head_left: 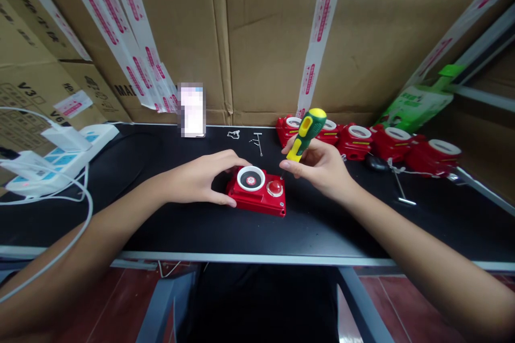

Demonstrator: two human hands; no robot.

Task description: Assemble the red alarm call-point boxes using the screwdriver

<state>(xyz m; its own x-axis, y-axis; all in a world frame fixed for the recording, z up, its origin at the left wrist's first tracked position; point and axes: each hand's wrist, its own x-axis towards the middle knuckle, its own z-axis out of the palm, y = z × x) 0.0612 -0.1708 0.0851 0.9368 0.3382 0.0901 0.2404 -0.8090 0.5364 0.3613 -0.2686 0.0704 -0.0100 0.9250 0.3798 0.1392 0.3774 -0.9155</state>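
Observation:
A red fire alarm box (257,204) lies on the black table in front of me, with a white-ringed round button (251,179) and a small red dome lamp (275,187) on its face. My left hand (209,177) grips the box's left end, thumb at the near side and fingers at the far side. In my right hand (322,163) is a screwdriver (306,134) with a yellow and green handle, held tilted. Its tip points down at the box's far right corner; whether it sits in a screw is too small to tell.
Several similar red boxes (354,142) stand in a row at the back right, near a T-handled tool (402,190) and a green pouch (418,102). Small metal parts (257,142) lie at the back. A power strip (60,161) with white cables is left; cardboard (265,37) walls the rear.

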